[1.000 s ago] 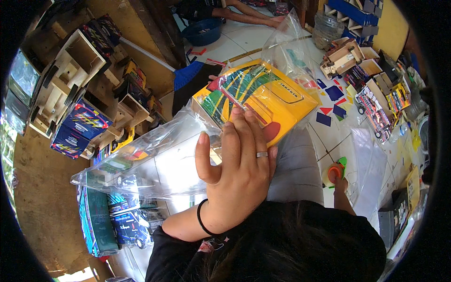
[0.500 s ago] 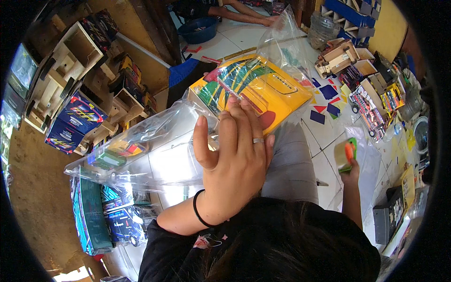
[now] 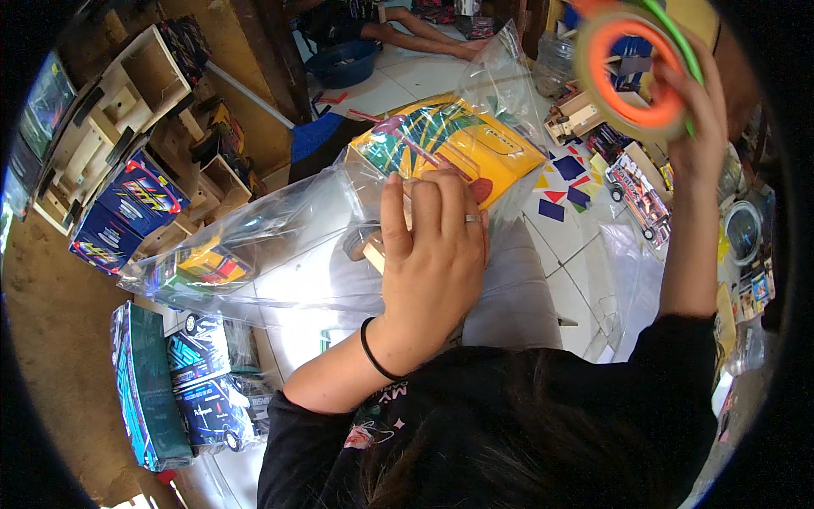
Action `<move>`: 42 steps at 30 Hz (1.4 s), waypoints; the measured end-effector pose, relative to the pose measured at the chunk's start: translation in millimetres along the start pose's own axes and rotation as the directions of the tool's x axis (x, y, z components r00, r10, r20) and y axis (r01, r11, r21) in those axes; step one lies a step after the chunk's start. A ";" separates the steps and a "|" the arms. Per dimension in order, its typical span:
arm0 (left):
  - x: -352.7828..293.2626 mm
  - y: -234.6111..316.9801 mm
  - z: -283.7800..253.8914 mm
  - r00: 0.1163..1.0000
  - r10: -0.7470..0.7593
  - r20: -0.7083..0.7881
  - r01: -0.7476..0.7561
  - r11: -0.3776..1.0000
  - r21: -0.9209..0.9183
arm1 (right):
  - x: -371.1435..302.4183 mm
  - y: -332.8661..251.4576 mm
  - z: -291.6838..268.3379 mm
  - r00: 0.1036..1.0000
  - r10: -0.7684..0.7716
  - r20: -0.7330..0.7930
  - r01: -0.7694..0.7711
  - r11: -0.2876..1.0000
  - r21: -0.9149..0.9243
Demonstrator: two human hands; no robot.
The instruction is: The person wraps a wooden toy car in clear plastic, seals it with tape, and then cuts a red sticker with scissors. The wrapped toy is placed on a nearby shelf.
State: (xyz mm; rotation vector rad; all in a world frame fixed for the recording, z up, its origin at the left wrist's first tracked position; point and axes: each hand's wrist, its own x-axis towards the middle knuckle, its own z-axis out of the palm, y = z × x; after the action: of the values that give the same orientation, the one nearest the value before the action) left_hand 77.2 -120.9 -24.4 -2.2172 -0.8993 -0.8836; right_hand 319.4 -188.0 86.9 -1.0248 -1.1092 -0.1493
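A yellow toy truck with green and red graphics lies across my lap inside a clear plastic bag. My left hand presses over its near side, fingers bent onto the plastic and the thumb mostly hidden. Beside those fingers, a dark wheel and a bit of bare wood show through the film. Up at the right, my right hand holds a roll of clear tape with an orange core and a green strip at its edge; motion blurs it somewhat.
Wooden toy trucks are stacked at left, with wrapped blue toys below. Coloured cut pieces lie on the tiles near another toy truck. A blue basin and another person's legs are at the back.
My right hand has risen from low at the right to the upper right, carrying the tape roll. My left hand stays on the wrapped truck, its fingers more bent.
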 end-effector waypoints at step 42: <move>-10.0 -1.1 8.8 0.976 0.117 -0.185 -0.096 0.988 0.119 | 62.1 -47.3 216.7 0.205 0.719 0.664 0.171 0.641 -0.748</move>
State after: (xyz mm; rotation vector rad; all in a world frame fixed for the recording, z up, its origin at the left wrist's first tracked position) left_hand 74.0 -117.7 -37.0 -2.0274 -0.7143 -0.9550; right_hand 178.1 -30.6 178.3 -2.2397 -2.0206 0.5850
